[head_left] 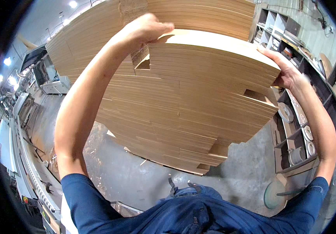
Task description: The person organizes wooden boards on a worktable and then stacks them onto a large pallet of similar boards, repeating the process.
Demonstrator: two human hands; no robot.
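A tall stack of wood-coloured boards (168, 101) rises in front of me, its layered edges facing me. On top of it lies a pale board (214, 41), brightly lit on its upper face. My left hand (147, 29) is curled at the far left end of this board, slightly blurred, with some fingers hidden behind the hand. At the right end, my right hand (287, 72) grips the board's corner, thumb along the upper face and the other fingers partly hidden beneath the edge.
Another stack of boards (199, 17) stands just behind. Dark shelves (308, 85) with rolls of edging (297, 156) line the right side. A long machine (31, 167) runs along the left, and a screen (33, 58) stands farther back. Wood scraps lie on the grey floor (125, 171).
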